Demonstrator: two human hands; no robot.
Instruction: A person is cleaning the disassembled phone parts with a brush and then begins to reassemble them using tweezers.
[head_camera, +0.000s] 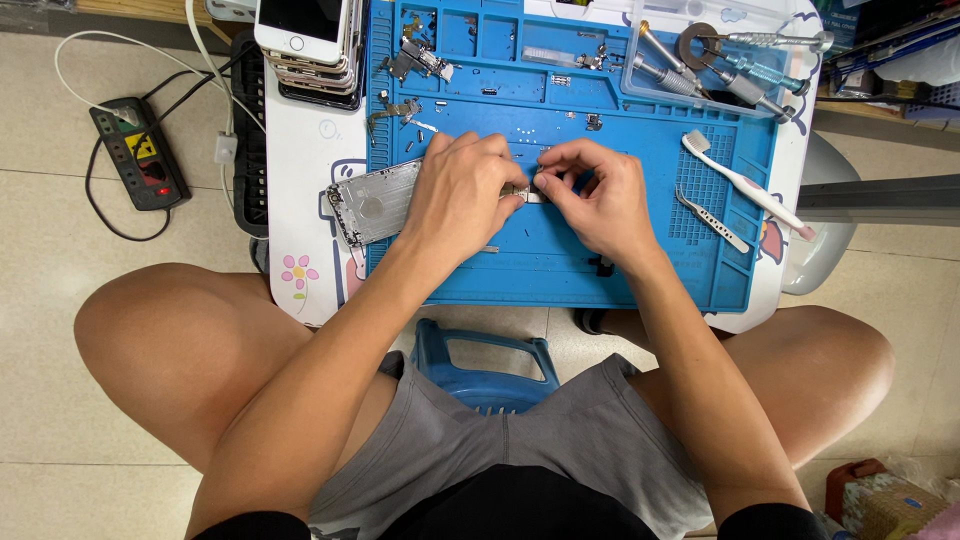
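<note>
Two hands meet over the blue repair mat (560, 270). Beside it lies an opened silver phone shell (375, 203), already stripped; loose parts (415, 60) are scattered above. The left hand (460, 190) and right hand (595, 200) both pinch one small metal component (528, 194) at mat centre; tweezers (712, 220) lie unused.

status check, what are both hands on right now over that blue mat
Left hand and right hand pinching one small silver metal part between fingertips. Over blue silicone repair mat. Opened silver phone shell beside left hand, nothing blocking.
</note>
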